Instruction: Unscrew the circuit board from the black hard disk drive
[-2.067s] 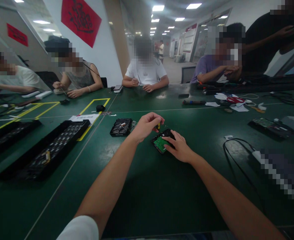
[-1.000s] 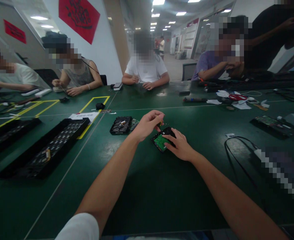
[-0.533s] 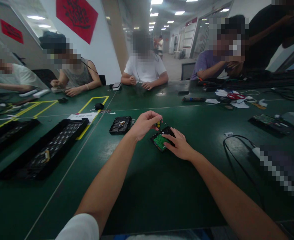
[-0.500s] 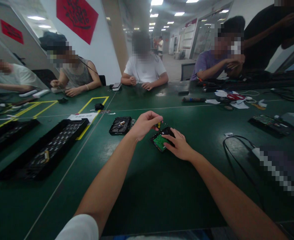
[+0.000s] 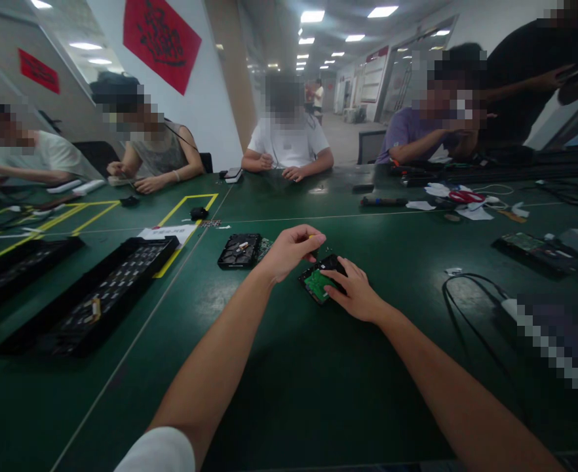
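Observation:
A black hard drive with a green circuit board [image 5: 317, 283] lies at an angle on the table. My right hand [image 5: 356, 290] grips its right side, thumb at the near edge and fingers over the top. Above the far left end of the drive, my left hand [image 5: 293, 250] is closed in a pinch around a small yellow-and-black screwdriver [image 5: 312, 237]. Most of that tool is hidden by the fingers, and I cannot tell whether its tip touches the drive. Tiny screws [image 5: 328, 249] seem to lie just beyond.
Left of my hands is a black square casing [image 5: 240, 252] with small parts on it, beside a loose circuit board [image 5: 265, 248]. A long black tray [image 5: 122, 288] stands farther left. Another drive [image 5: 535, 252] and a cable [image 5: 449, 308] lie right. Several people sit opposite.
The view has tilted up slightly, so everything sits a little lower and to the right. My left hand has turned slightly over the screwdriver, hiding more of its handle. My right hand stays on the drive.

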`<state>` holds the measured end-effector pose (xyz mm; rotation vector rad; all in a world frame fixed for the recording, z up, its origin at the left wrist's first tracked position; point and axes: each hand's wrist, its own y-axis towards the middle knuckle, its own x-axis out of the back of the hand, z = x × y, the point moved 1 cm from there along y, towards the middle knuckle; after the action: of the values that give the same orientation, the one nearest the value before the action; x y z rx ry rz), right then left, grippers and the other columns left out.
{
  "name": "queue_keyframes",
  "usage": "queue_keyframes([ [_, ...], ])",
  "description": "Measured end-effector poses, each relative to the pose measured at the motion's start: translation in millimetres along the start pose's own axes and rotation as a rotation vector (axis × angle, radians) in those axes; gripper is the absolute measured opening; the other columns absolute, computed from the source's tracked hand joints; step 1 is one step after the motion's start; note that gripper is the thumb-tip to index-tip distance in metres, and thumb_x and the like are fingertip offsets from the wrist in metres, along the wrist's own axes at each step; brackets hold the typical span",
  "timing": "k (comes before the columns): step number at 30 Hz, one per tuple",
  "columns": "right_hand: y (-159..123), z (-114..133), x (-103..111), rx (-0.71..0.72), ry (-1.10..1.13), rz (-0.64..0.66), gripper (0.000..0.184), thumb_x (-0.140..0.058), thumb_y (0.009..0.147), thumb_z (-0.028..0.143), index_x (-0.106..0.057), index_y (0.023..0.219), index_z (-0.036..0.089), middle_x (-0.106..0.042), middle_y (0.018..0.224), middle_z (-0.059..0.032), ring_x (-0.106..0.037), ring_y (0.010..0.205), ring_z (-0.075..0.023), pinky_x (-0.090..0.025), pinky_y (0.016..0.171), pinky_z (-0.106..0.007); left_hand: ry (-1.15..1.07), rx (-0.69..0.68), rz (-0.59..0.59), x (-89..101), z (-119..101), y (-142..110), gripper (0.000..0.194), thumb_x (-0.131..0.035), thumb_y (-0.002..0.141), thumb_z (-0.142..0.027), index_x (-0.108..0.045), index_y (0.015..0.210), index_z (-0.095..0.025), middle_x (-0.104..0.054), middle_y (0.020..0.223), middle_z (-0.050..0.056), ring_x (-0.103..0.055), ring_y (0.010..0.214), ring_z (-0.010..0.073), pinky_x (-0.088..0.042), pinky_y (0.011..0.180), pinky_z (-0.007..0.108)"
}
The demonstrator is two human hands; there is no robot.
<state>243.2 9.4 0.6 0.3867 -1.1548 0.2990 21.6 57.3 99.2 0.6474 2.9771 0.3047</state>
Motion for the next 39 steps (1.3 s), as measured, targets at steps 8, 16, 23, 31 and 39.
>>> queue_keyframes([
  [8, 1.2, 3.0, 2.1, 0.003, -0.005, -0.01, 0.051, -0.05, 0.107, 0.053, -0.055, 0.154, 0.036, -0.025, 0.174, -0.0119, -0.022, 0.16, -0.0388, -0.024, 0.123, -0.062, -0.117, 0.076, -0.038, -2.1, 0.4, -1.9, 0.039, -0.089, 0.077, -0.047, -0.072, 0.089, -0.015, -0.065, 0.088, 0.003, -0.057, 0.072, 0.0091, -0.048, 0.057, 0.019],
  [16, 1.2, 2.0, 0.7, 0.012, -0.01, -0.012, 0.051, -0.049, 0.107, 0.053, -0.053, 0.155, 0.037, -0.025, 0.175, -0.0112, -0.021, 0.16, -0.0376, -0.022, 0.124, -0.062, -0.188, 0.13, 0.057, 1.1, -3.6, -3.4, 0.034, -0.077, 0.087, -0.048, -0.071, 0.1, -0.017, -0.072, 0.091, 0.008, -0.067, 0.081, 0.0178, -0.048, 0.053, 0.022],
  [23, 0.7, 2.8, 2.6, -0.001, -0.001, 0.008, 0.052, -0.048, 0.106, 0.054, -0.052, 0.156, 0.038, -0.023, 0.176, -0.0098, -0.019, 0.161, -0.0382, -0.022, 0.124, -0.062, -0.073, 0.105, 0.107, -1.4, -8.2, -4.7, 0.032, -0.069, 0.092, -0.047, -0.072, 0.093, -0.015, -0.074, 0.099, 0.012, -0.068, 0.085, 0.0186, -0.05, 0.058, 0.023],
  [31, 0.3, 3.2, 2.5, -0.008, 0.014, 0.012, 0.051, -0.049, 0.106, 0.054, -0.052, 0.155, 0.039, -0.02, 0.176, -0.0095, -0.019, 0.161, -0.0394, -0.022, 0.124, -0.064, 0.205, -0.008, -0.007, 0.7, -3.1, -2.4, 0.04, -0.081, 0.084, -0.053, -0.066, 0.087, -0.016, -0.065, 0.083, 0.004, -0.061, 0.074, 0.0142, -0.053, 0.062, 0.025],
  [39, 1.1, 1.5, 0.3, 0.0, 0.006, -0.008, 0.051, -0.049, 0.107, 0.054, -0.052, 0.155, 0.04, -0.025, 0.175, -0.0094, -0.021, 0.16, -0.0376, -0.022, 0.123, -0.063, 0.171, -0.006, -0.022, -2.4, -3.1, -2.8, 0.041, -0.08, 0.085, -0.054, -0.061, 0.088, -0.017, -0.067, 0.082, 0.004, -0.062, 0.07, 0.0133, -0.05, 0.056, 0.023],
])
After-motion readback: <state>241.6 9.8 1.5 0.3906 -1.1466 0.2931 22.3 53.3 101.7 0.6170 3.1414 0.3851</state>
